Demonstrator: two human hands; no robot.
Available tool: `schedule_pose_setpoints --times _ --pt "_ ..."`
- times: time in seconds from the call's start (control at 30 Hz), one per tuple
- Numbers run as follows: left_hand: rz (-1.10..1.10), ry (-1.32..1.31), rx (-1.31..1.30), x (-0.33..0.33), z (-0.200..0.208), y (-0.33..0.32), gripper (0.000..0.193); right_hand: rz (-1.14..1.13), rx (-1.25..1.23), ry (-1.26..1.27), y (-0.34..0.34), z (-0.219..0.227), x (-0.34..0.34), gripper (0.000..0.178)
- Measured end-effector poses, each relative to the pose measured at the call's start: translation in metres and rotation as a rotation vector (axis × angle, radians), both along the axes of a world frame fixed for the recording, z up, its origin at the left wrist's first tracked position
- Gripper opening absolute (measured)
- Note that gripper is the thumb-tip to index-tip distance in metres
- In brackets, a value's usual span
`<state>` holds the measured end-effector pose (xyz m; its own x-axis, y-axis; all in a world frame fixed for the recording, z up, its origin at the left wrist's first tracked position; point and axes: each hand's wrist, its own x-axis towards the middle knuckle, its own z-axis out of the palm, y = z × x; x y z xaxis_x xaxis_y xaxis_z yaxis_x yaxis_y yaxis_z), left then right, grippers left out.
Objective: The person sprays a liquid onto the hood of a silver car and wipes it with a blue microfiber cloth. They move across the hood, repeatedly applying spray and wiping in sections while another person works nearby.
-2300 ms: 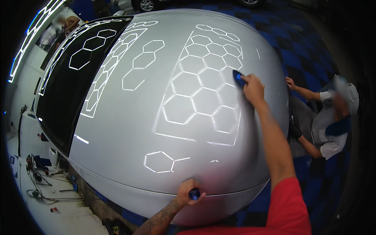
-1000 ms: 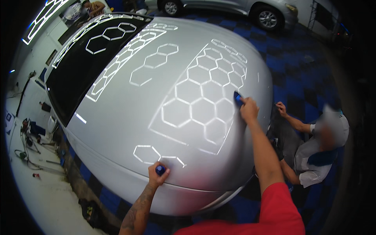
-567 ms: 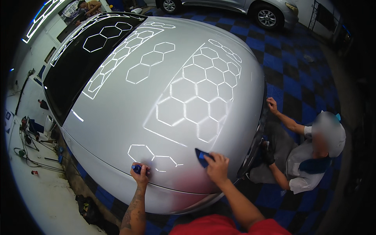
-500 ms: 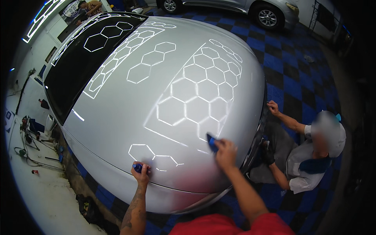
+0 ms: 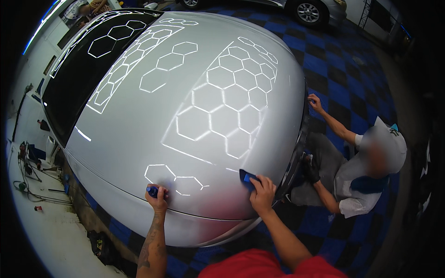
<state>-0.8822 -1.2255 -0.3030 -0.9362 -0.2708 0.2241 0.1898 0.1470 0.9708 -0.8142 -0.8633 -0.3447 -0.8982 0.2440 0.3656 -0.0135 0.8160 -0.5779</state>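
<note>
A small dark-blue bottle [image 5: 152,191] is in my left hand [image 5: 159,198], fingers wrapped round it, over the near side of the silver car hood [image 5: 185,153]. My right hand [image 5: 263,193] grips a blue applicator block [image 5: 247,177] with a dark face, which lies against the hood near its front corner. Bright hexagonal light reflections spread across the glossy paint. The hood's near part mirrors my red shirt.
At the right, a co-worker [image 5: 366,180] in a cap crouches by the car's front, one bare hand and one black-gloved hand at its edge. The dark windshield [image 5: 88,69] is far left. Hoses [image 5: 32,185] lie at the left wall; another car's wheel [image 5: 310,14] stands behind.
My right hand has drawn the applicator block nearer to me along the hood and turned it flatter. My left hand still holds the bottle. The whole view has shifted slightly.
</note>
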Motion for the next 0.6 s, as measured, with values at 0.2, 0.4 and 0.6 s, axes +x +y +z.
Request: schedule_pose_setpoints --times 0.2,0.4,0.6 --pt "0.003 0.005 -0.003 -0.001 0.0 -0.003 0.024 -0.212 -0.001 -0.009 0.108 0.013 -0.125 0.035" --pt "-0.011 0.004 -0.022 0.002 -0.002 -0.006 0.028 -0.287 0.037 0.04 0.144 -0.002 -0.135 0.021" --pt "0.017 -0.001 0.015 0.003 0.0 -0.001 0.027 -0.177 -0.046 -0.012 0.051 -0.037 0.035 0.039"
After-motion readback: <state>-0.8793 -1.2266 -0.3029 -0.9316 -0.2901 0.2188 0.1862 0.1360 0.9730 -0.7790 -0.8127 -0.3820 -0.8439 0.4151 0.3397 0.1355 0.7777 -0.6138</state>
